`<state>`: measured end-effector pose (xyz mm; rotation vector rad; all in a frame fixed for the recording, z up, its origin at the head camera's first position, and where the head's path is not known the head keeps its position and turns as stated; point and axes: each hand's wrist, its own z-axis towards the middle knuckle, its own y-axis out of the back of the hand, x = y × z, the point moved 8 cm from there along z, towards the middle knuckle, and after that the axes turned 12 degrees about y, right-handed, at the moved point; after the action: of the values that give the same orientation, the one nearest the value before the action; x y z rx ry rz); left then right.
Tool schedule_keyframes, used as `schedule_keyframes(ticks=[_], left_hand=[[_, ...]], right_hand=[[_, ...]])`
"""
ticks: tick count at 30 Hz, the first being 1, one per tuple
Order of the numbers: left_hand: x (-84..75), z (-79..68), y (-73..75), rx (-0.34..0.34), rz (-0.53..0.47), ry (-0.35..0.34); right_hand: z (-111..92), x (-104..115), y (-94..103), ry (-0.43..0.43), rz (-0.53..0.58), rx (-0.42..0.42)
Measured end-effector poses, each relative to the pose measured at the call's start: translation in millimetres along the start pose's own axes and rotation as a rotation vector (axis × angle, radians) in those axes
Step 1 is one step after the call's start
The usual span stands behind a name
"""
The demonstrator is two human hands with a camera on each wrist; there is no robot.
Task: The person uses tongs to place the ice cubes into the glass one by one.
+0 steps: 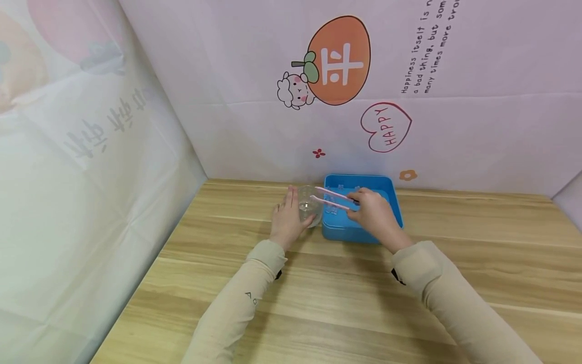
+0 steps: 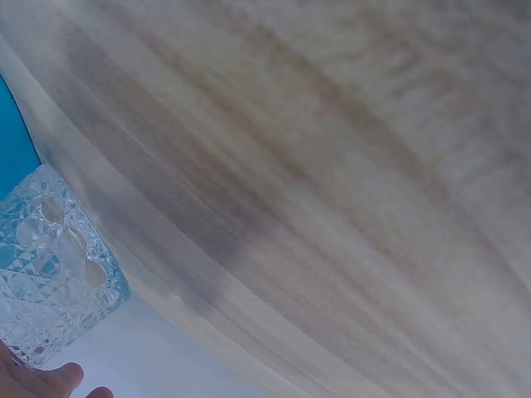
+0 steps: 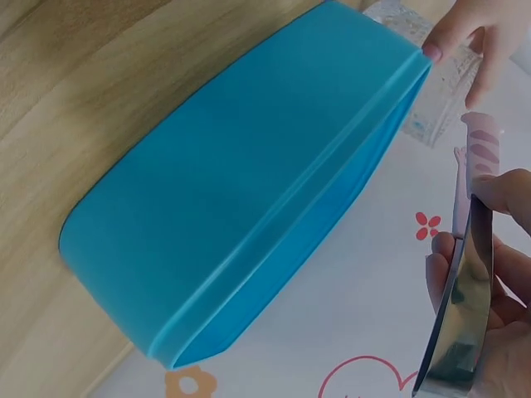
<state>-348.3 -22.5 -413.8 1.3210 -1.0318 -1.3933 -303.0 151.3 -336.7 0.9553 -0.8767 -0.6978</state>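
Note:
My left hand [image 1: 287, 222] holds a clear drinking glass [image 1: 311, 211] beside the blue box [image 1: 347, 234], its thumb on the near side and its fingers along the left. A cut diamond pattern covers the glass [image 2: 62, 274] in the left wrist view. My right hand [image 1: 375, 215] grips metal tongs [image 3: 467, 319] with pink tips [image 3: 481, 153]. Over the box the tongs reach left, their tips above the mouth of the glass and a little apart. Several small clear pieces [image 1: 332, 206] lie in the box, mostly at its left side.
The box and glass stand at the back of a wood-grain table [image 1: 318, 303], near a printed white backdrop [image 1: 245, 126]. Another white sheet [image 1: 91, 227] hangs along the left side of the table.

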Motion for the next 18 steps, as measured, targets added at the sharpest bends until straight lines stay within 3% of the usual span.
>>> schedule_keyframes(ticks=[11, 18], left_hand=[[0.1, 1.9, -0.8, -0.019, 0.016, -0.008], [0.8, 2.6, -3.1, -0.003, 0.043, 0.006]], right_hand=[[-7.0, -19.5, 6.1, -0.092, 0.006, -0.067], [-9.4, -31.8, 1.0, -0.109, 0.012, -0.048]])
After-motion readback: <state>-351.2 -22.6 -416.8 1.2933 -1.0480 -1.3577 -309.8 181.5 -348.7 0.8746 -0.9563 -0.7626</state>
